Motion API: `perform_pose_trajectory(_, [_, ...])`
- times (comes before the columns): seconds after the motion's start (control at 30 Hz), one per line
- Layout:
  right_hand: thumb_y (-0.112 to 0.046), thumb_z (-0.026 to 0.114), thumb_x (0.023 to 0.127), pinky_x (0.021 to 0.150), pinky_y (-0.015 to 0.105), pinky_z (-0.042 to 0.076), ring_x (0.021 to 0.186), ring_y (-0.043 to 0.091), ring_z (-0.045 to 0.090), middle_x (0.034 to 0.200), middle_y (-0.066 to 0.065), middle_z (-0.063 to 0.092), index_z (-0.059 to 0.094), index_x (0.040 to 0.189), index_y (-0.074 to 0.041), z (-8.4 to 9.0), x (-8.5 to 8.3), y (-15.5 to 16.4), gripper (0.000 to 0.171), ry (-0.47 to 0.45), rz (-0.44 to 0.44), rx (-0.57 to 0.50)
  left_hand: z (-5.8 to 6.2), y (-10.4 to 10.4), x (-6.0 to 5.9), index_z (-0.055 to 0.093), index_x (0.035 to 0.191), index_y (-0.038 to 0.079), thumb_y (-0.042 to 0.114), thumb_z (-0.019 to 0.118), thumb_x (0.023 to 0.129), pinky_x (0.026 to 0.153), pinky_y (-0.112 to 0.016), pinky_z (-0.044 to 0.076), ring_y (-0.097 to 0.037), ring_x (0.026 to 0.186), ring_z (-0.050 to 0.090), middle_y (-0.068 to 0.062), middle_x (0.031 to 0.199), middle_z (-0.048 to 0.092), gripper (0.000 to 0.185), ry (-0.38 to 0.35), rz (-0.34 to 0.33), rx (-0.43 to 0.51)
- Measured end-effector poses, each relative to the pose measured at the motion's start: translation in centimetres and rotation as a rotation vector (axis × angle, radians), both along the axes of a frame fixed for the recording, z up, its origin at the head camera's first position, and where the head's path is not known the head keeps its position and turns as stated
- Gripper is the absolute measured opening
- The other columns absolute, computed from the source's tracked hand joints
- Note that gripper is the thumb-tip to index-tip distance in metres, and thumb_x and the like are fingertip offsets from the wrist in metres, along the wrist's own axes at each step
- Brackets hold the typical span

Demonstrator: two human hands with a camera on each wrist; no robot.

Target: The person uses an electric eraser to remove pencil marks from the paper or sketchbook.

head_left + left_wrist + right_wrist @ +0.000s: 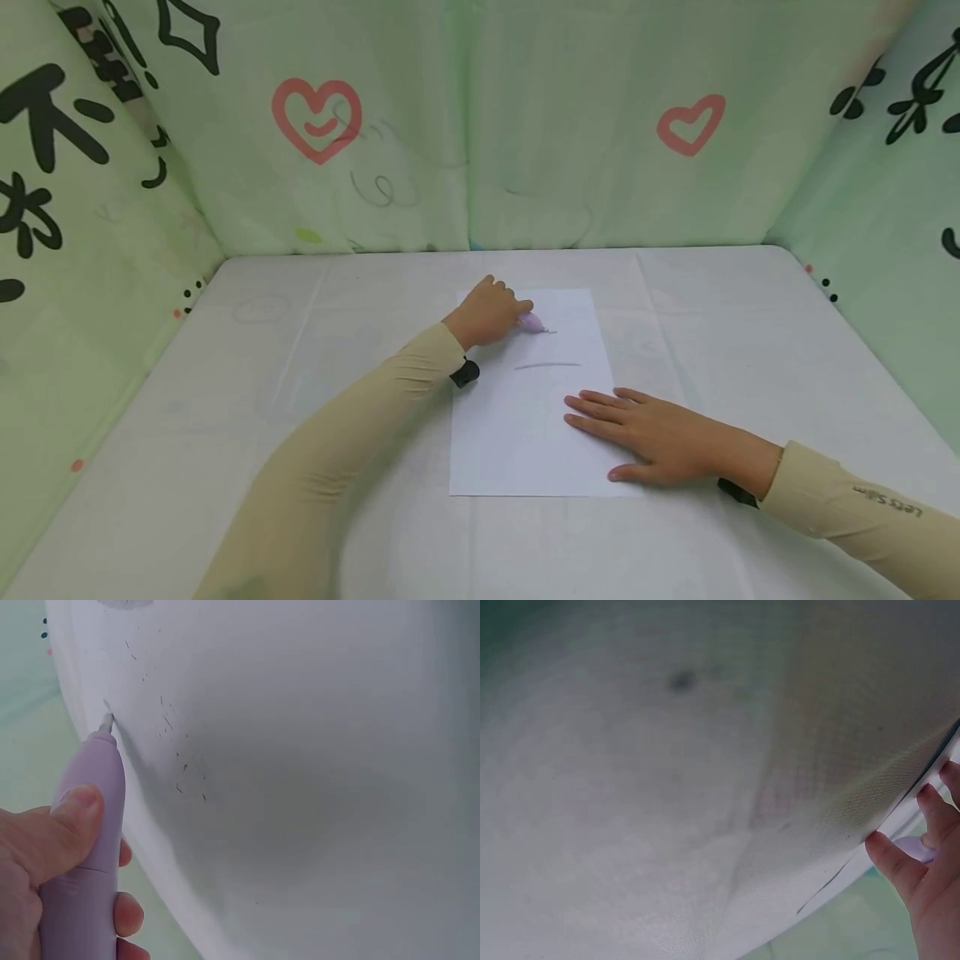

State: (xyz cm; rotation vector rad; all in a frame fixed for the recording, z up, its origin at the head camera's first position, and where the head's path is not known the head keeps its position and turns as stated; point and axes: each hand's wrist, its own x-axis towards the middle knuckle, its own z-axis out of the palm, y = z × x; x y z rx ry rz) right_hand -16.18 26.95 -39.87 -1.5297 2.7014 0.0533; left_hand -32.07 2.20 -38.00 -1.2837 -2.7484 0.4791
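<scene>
My left hand point(491, 310) grips a lilac electric eraser point(84, 847), thumb along its side and fingers wrapped round the back. Its narrow tip is right at a short grey mark point(552, 332) near the far end of a white sheet of paper point(517, 442). Dark crumbs point(180, 765) lie scattered on the sheet beside the tip. A longer pencil line point(547, 365) crosses the paper nearer to me. Flat on the sheet's right side rests my right hand point(648, 433), its fingers spread and straight. In the right wrist view, only part of that hand shows at the edge.
Under the paper, a white cloth point(360, 517) with fold creases covers the table. Green printed curtains point(562, 167) stand along the back and both sides. A dark wrist camera point(466, 373) sits under the left wrist.
</scene>
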Motion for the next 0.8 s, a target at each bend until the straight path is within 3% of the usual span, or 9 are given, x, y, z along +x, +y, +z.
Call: perform_pose_trajectory(0.8, [-0.053,0.045,0.093,0.1,0.049,0.037,0.139,0.024,0.033,0.153,0.006,0.032,0.03,0.147,-0.016,-0.04,0.0,-0.09,0.068,0.007,0.003,-0.002,0.06,0.24,0.04,0.056,0.122,0.023,0.033,0.05,0.096,0.083,-0.034,0.044,-0.023,0.092,0.063,-0.006,0.095,0.07,0.029,-0.005,-0.016,0.017])
